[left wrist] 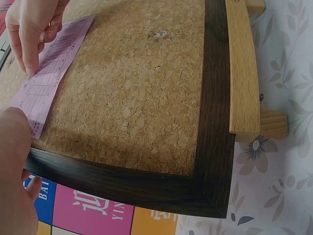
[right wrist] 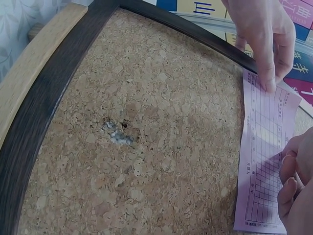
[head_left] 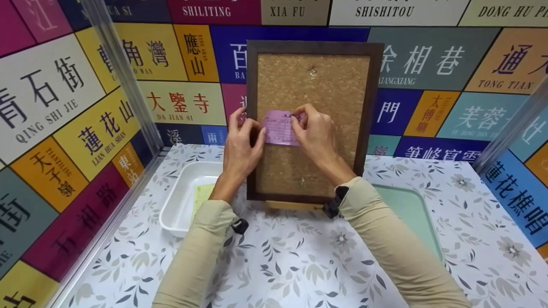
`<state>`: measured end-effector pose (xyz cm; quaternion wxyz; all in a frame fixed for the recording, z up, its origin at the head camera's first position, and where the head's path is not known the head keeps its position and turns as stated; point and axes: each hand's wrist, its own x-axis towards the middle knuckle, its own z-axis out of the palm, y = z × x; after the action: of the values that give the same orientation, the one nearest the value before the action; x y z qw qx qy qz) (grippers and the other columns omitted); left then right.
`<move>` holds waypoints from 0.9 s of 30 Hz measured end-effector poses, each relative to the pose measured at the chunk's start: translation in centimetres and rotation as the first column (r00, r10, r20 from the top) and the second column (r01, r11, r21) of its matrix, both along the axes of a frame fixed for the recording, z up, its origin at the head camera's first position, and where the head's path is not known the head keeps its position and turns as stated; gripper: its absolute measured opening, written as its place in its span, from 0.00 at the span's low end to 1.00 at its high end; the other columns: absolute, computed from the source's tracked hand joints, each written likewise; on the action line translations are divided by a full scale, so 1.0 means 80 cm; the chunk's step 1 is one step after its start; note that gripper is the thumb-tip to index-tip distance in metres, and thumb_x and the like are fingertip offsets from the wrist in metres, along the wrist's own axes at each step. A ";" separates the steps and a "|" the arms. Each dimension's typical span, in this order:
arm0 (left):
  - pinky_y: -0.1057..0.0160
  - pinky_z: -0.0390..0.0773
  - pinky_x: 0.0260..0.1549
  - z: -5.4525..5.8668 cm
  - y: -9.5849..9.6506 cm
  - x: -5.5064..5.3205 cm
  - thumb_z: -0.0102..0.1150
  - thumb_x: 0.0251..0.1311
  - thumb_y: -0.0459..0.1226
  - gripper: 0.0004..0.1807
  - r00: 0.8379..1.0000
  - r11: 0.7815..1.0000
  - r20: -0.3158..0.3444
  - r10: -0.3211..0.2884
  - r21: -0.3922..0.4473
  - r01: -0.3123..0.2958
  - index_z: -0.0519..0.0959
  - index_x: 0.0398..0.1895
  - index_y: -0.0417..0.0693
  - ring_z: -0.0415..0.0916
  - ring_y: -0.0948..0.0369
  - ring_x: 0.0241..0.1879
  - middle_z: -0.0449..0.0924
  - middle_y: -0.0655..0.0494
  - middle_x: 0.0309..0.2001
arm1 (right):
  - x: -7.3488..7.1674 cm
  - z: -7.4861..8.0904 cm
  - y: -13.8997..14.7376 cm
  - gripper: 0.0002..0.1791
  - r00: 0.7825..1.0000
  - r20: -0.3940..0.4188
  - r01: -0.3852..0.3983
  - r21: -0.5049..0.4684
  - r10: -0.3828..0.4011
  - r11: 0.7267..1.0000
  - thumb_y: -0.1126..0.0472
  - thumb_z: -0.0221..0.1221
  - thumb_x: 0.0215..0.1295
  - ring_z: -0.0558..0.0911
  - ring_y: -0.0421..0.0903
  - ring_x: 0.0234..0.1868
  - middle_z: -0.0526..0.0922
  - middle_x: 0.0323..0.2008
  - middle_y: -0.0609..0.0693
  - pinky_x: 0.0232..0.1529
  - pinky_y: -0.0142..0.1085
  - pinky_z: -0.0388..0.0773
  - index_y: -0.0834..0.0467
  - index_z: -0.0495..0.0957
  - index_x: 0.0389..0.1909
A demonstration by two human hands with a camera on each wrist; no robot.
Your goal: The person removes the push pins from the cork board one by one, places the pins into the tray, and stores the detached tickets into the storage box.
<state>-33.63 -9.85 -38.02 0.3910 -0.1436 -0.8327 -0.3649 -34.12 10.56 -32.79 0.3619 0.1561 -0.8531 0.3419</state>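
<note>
A dark-framed corkboard stands upright on a wooden stand. A pink printed slip lies against the cork near its left side. My left hand holds the frame's left edge, its thumb pressing the slip's edge, as the right wrist view also shows with the left hand. At the slip's upper right, my right hand pinches what looks like a small dark pushpin, mostly hidden by the fingertips. In the left wrist view the right hand's fingers meet the slip.
To the left sits a white tray with yellow-green slips in it. A pale green tray lies right, partly under the right forearm. The wooden stand supports the board on a floral tablecloth. Sign-printed panels enclose the table.
</note>
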 end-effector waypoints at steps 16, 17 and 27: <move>0.51 0.81 0.65 0.000 0.001 0.000 0.64 0.76 0.45 0.12 1.000 1.000 -0.003 0.006 -0.005 -0.006 0.84 0.44 0.46 0.82 0.49 0.61 0.67 0.44 0.77 | -0.004 -0.004 0.001 0.08 0.999 0.012 -0.033 -0.035 0.033 0.999 0.56 0.69 0.72 0.80 0.45 0.24 0.85 0.23 0.49 0.30 0.39 0.71 0.56 0.88 0.43; 0.51 0.81 0.64 0.001 0.001 0.000 0.64 0.76 0.45 0.12 1.000 1.000 -0.003 0.008 -0.004 -0.008 0.84 0.44 0.46 0.83 0.49 0.60 0.67 0.44 0.77 | -0.004 -0.004 0.001 0.08 0.999 0.012 -0.036 -0.037 0.037 0.999 0.56 0.69 0.72 0.80 0.45 0.24 0.85 0.23 0.49 0.30 0.39 0.71 0.56 0.88 0.43; 0.50 0.83 0.61 -0.001 0.004 0.001 0.64 0.76 0.46 0.12 0.999 0.999 -0.002 0.039 -0.005 -0.039 0.84 0.44 0.46 0.85 0.48 0.48 0.69 0.45 0.77 | -0.004 -0.004 0.002 0.08 0.998 0.021 -0.052 -0.033 0.053 0.998 0.55 0.68 0.73 0.79 0.44 0.24 0.84 0.22 0.48 0.29 0.39 0.69 0.56 0.87 0.41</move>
<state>-33.52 -9.50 -38.07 0.3986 -0.1288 -0.8358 -0.3550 -34.44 10.76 -33.13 0.3460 0.1691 -0.8470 0.3665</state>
